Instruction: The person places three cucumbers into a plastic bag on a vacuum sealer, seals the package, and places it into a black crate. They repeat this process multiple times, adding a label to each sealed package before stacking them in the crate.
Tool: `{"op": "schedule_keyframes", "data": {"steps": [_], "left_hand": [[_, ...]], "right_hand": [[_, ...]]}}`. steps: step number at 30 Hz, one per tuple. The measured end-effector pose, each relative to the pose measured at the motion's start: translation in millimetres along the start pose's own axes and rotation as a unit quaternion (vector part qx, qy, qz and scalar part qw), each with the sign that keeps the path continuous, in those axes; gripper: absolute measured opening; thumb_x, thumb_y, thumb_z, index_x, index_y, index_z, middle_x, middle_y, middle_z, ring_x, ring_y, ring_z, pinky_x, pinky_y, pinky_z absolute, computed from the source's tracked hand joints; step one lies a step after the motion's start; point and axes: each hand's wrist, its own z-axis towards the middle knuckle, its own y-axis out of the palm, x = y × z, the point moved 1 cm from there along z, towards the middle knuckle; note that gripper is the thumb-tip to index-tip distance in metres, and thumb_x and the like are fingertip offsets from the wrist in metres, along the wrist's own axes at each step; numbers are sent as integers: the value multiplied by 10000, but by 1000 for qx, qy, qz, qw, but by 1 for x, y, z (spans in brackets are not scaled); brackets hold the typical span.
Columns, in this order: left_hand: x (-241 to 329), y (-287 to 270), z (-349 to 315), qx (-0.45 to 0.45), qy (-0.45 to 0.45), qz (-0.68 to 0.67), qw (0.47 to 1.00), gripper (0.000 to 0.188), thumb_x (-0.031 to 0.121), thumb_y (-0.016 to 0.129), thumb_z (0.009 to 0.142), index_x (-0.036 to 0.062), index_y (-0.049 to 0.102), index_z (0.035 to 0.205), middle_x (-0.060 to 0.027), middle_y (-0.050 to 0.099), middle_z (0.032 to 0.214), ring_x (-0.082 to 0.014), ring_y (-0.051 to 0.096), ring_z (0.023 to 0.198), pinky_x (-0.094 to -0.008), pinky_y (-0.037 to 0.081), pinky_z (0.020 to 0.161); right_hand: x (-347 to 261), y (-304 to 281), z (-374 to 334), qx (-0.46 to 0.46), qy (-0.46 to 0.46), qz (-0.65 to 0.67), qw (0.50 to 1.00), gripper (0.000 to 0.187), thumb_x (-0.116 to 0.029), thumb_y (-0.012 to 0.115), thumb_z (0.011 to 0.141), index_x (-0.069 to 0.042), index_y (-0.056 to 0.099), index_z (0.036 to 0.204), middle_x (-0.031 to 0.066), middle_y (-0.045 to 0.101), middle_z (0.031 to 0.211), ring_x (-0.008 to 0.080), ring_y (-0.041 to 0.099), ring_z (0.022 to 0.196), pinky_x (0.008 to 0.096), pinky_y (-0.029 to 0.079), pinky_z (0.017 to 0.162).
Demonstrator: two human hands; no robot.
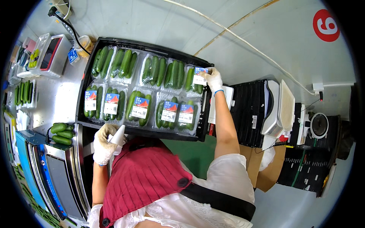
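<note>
My right hand [213, 80], in a white glove, has its fingers bent closed at the right edge of a blue, red and white label [200, 76]. This label lies over a clear-wrapped pack of cucumbers [189, 79] at the far right corner of a black crate [167, 133]. In the near row, packs of cucumbers bear similar labels; the other far-row packs [154, 71] show none. Low at the crate's front left, my gloved left hand [103, 144] is closed round a white cone-shaped roll [118, 136], whose tip points up.
A metal counter [51, 97] on the left carries loose cucumbers [62, 133], a tray of cucumbers [25, 93] and plastic containers [53, 55]. A wrapping machine [57, 171] stands near left. Stacked black crates [247, 110], a scale [279, 108] and a cardboard box [272, 167] are on the right.
</note>
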Motion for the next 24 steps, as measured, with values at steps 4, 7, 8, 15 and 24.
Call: {"op": "schedule_keyframes", "data": {"steps": [4,7,8,15,24], "left_hand": [[6,12,2,-27,45,-48,997,577,416,662,761,-42,634,1111,-176,638,1120,-257,610,973,-352,471,929],[3,5,7,-96,97,-14,991,465,232,665,710,-40,635,1087,-178,641,1101,-301,607,993,-354,463,942],[9,8,7,-62,82,-8,995,395,71,655,632,-16,644,1017,-164,648,1035,-305,616,950,-338,477,894],[5,1,2,57,159,137,976,299,15,803,594,36,658,855,-112,624,894,-277,628,835,-347,503,743],[31,7,4,96,6,-72,993,240,60,714,851,4,646,1074,-94,675,974,-130,628,908,-282,506,805]], "right_hand": [[18,13,17,-6,-15,-123,992,355,-190,834,743,-3,637,971,86,677,807,185,631,697,328,508,643],[-15,21,-7,57,-92,-281,954,384,-190,777,758,-28,615,1066,158,658,953,327,625,886,430,497,799],[-32,26,-25,106,-151,-333,925,385,-184,748,770,-29,608,1093,171,648,1016,345,603,970,443,480,856],[-39,38,-76,-8,-191,-499,845,344,-212,633,821,-30,647,1113,164,661,1114,320,569,1112,483,387,990],[-155,134,-206,-435,-184,269,839,585,-139,816,771,-30,571,1292,68,614,1216,202,583,1115,364,482,966]]}}
